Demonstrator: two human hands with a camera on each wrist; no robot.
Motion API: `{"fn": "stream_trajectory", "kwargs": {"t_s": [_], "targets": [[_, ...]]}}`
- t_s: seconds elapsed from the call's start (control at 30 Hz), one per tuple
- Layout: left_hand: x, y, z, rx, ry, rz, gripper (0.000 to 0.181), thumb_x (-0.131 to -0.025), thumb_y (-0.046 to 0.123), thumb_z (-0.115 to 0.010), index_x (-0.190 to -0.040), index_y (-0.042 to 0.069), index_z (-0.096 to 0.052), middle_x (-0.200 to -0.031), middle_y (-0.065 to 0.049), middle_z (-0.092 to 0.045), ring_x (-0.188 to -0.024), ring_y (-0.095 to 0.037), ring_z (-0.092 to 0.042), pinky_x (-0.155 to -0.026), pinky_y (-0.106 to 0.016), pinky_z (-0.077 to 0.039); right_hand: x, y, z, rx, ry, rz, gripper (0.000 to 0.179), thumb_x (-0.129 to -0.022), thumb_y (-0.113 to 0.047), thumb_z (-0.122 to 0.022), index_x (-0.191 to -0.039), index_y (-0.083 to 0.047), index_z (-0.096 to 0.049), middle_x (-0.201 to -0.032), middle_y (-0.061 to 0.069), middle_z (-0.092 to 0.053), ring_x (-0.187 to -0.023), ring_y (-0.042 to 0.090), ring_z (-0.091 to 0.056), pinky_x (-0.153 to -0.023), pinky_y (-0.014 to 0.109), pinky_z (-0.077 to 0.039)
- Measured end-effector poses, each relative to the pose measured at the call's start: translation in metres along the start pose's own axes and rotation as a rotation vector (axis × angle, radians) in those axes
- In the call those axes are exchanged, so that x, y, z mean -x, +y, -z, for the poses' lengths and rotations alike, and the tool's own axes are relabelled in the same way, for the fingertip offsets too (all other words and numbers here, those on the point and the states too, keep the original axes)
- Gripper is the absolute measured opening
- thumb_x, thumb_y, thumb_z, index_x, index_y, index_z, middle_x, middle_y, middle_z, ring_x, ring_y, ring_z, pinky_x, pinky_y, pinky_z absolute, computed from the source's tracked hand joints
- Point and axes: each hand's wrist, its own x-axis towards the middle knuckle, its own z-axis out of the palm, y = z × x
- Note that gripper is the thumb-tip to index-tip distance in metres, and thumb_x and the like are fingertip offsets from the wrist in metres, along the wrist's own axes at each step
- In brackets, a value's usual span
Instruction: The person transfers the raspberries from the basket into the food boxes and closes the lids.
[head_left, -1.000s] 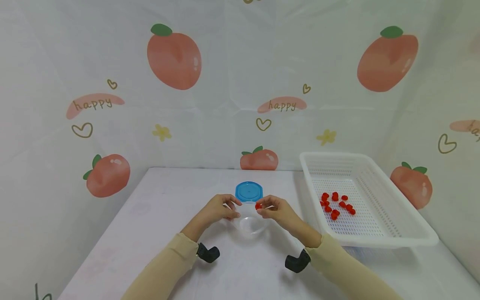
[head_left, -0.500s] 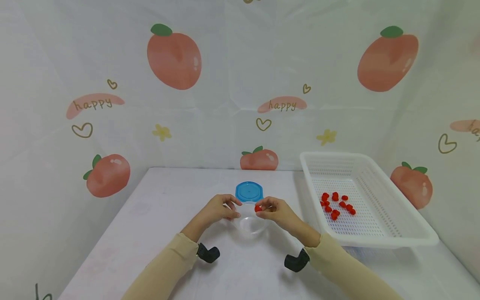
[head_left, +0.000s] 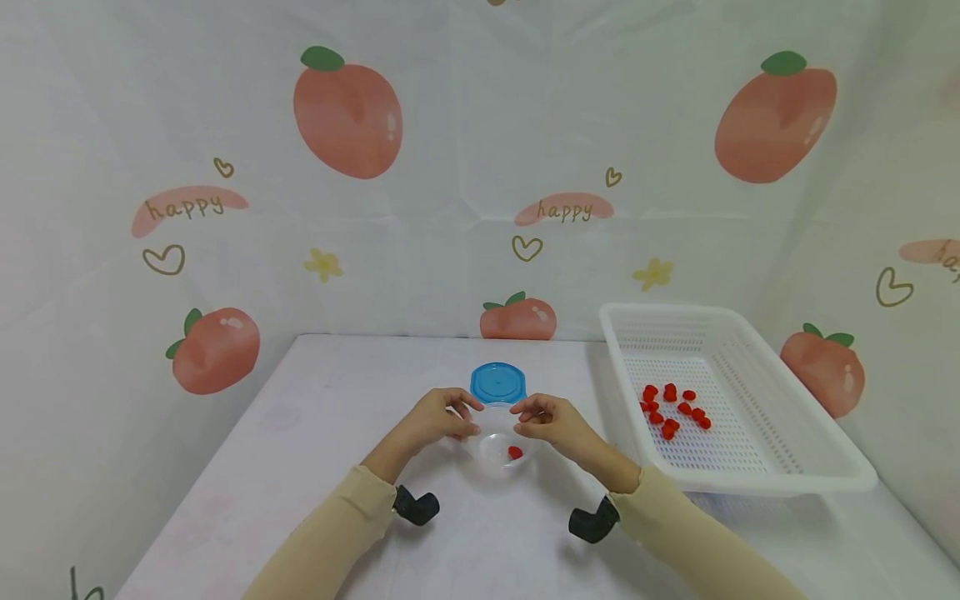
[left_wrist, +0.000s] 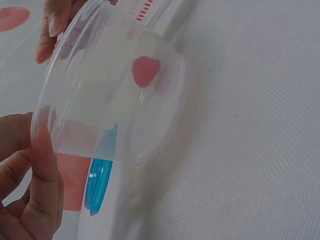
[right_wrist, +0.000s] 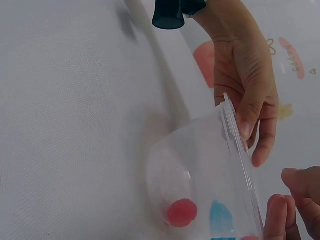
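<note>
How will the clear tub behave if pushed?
The clear tub is probably light: thin-looking walls, just one red piece inside. It should slide rather than roll, as its base looks flat. Its shiny walls may be slippery.

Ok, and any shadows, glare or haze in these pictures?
Head view: fairly even light, soft shadows on the table. Left wrist: pale highlights streak the clear cup, and the red piece looks hazy through its wall. Right wrist: a grey shadow beside the cup.
</note>
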Motion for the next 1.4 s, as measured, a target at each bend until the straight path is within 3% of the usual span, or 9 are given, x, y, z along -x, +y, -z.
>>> {"fn": "stream_trajectory", "kwargs": {"t_s": [0.33, 0.6, 1.4], "targets": [[0.0000, -0.0008, 0.0009, -0.007, 0.003, -0.007, 0.032, -0.080, 0.009, -0.077, -0.110, 0.004, -0.067, -0.083, -0.006, -0.056, -0.063, -0.016, -0.059, -0.065, -0.027, -0.056, 0.0007, -0.0032, 0.0011, 0.002, -0.015, 0.014, 0.033, -0.091, -0.008, -0.065, -0.118, 0.008, -0.058, -0.095, 0.009, -0.061, -0.082, 0.015, -0.057, -0.076, 0.020, -0.053], [0.0004, 0.0004, 0.0005, -0.009, 0.001, -0.001, 0.032, -0.080, 0.009, -0.077, -0.110, 0.004, -0.067, -0.084, -0.006, -0.056, -0.064, -0.016, -0.059, -0.065, -0.026, -0.055, 0.0006, -0.0030, 0.0019, 0.006, -0.009, -0.010, 0.033, -0.091, -0.010, -0.065, -0.118, 0.006, -0.058, -0.098, 0.009, -0.062, -0.084, 0.016, -0.058, -0.085, 0.035, -0.056], [-0.0011, -0.0018, -0.0011, -0.005, 0.015, -0.005, 0.032, -0.079, 0.009, -0.079, -0.108, 0.004, -0.068, -0.083, -0.006, -0.056, -0.063, -0.015, -0.057, -0.063, -0.026, -0.055, 0.0028, -0.0047, 0.0018, -0.042, 0.000, 0.023, 0.033, -0.092, -0.012, -0.065, -0.118, 0.007, -0.057, -0.103, 0.013, -0.061, -0.087, 0.018, -0.061, -0.080, 0.028, -0.056]]}}
